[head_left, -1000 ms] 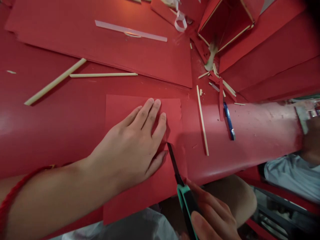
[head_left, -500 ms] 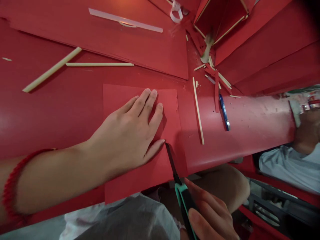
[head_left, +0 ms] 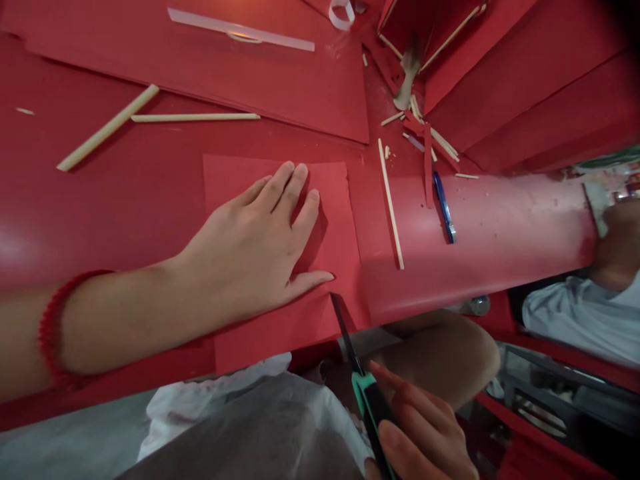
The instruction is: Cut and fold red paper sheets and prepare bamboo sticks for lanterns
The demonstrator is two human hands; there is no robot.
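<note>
My left hand lies flat on a red sheet of card, fingers spread and thumb stretched out to the right. The sheet reaches over the front edge of the red table. Below and right of it, my right hand is wrapped round the handle of a black and green utility knife. Its long dark blade points up and left over the sheet, the tip just below my left thumb. Whether the tip touches the card I cannot tell.
Larger red sheets lie behind, with a pale strip on top. Thin wooden sticks, scraps and a blue-handled cutter lie about on the table. Another person's arm is at the far right.
The view has shifted a little, so the table things sit higher in it. The knife tip has come slightly away from my left thumb, which is stretched further right.
</note>
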